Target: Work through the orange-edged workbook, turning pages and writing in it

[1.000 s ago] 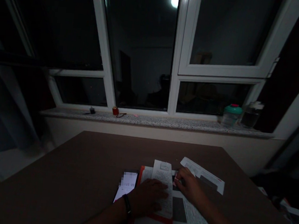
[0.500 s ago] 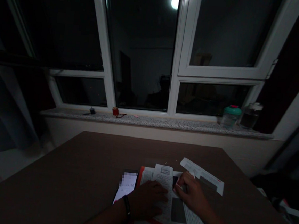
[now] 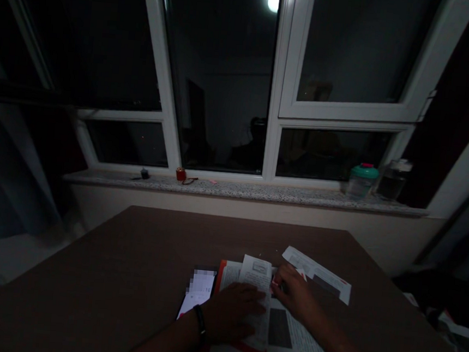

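My left hand (image 3: 235, 312), with a dark band on the wrist, lies flat with fingers spread on a narrow printed paper strip (image 3: 256, 268). That strip rests on a larger printed sheet (image 3: 305, 346) with a red edge. My right hand (image 3: 290, 288) is closed at the strip's right edge, pinching a small pinkish thing too small to make out. Left of the papers is a phone (image 3: 198, 292) with a lit screen. Another cut strip of printed paper (image 3: 320, 275) lies beyond my right hand.
The brown table (image 3: 149, 256) reaches to the wall below a stone windowsill (image 3: 257, 192). On the sill stand a green-lidded bottle (image 3: 362, 180), a clear bottle (image 3: 393, 180), a small red object (image 3: 181, 174) and a small dark one (image 3: 145, 173). Tiny scraps lie on the table.
My right hand has moved slightly left and up along the strip's edge. My left hand stays pressed on the paper.
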`<state>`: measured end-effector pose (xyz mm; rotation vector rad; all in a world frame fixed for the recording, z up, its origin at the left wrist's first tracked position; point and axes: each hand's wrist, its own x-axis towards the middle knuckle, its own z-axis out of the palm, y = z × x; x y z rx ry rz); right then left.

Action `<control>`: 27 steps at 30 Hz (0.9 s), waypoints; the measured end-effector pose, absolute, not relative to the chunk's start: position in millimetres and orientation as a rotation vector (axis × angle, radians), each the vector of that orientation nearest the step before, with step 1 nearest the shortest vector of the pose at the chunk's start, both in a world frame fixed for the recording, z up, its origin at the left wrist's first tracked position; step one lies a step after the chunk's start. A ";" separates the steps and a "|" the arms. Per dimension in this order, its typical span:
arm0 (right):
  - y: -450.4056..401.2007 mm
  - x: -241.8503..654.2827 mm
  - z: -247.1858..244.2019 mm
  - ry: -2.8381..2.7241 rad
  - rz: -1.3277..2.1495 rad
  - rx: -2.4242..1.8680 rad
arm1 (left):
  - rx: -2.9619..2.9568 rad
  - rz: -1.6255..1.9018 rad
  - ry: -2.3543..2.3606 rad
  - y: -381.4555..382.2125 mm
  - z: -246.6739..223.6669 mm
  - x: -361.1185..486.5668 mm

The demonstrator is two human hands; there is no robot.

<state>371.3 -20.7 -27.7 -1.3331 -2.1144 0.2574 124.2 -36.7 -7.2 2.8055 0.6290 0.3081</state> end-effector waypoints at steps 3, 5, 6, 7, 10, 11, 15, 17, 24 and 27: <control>-21.2 371.8 -29.4 -2.093 0.282 -1.312 | 2.808 0.284 0.630 -36.1 -7.1 123.0; -24.2 371.5 -29.7 -2.101 0.339 -1.264 | 2.807 0.284 0.609 -36.2 -6.2 122.8; -26.1 371.2 -29.6 -2.114 0.374 -1.229 | 2.807 0.286 0.602 -36.4 -5.8 122.9; -28.3 370.9 -29.3 -2.134 0.409 -1.190 | 2.806 0.288 0.599 -36.5 -5.4 123.2; -34.5 369.8 -27.7 -2.200 0.476 -1.097 | 2.798 0.291 0.608 -36.9 -4.6 124.3; -35.9 369.5 -26.9 -2.218 0.481 -1.081 | 2.795 0.293 0.609 -37.1 -4.2 124.5; -35.5 368.6 -22.9 -2.289 0.385 -1.075 | 2.793 0.287 0.580 -37.4 -2.1 124.4; -31.1 368.3 -21.6 -2.304 0.267 -1.119 | 2.803 0.280 0.582 -37.3 -1.4 123.9; -21.8 370.6 -26.0 -2.237 0.134 -1.223 | 2.813 0.299 0.602 -34.8 -8.7 123.7; -27.5 371.8 -26.2 -2.219 0.236 -1.167 | 2.824 0.287 0.635 -35.1 -10.9 123.5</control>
